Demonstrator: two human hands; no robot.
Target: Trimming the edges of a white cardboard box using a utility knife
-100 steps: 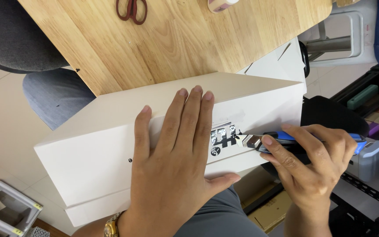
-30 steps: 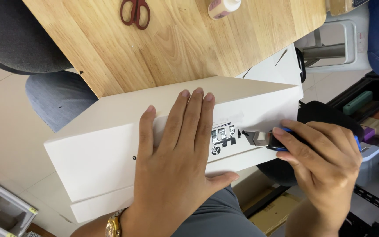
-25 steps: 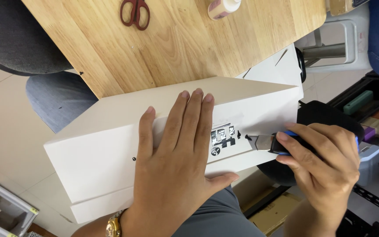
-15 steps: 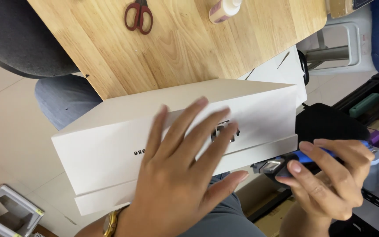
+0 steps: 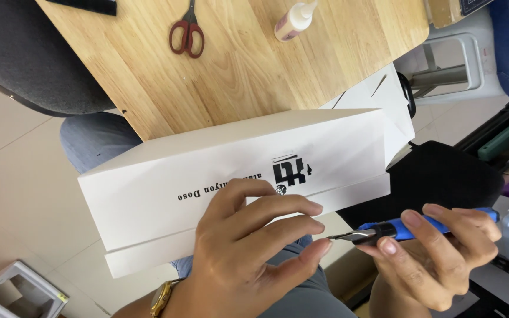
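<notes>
White box (image 5: 231,176) rests under the left hand (image 5: 248,247), fingers spread; the right hand (image 5: 437,259) pinches a blue knife (image 5: 410,228) at four o'clock, apparently between cuts; re-seating the blade needs care.

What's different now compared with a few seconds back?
The right hand has pulled the blue craft knife off the white box, down and away from the printed mark. The left hand has slid back from lying flat across the lid, so only its fingers touch the near edge. The knife stays in the same grip, and the scissors and glue bottle lie on the wooden table as before.
</notes>
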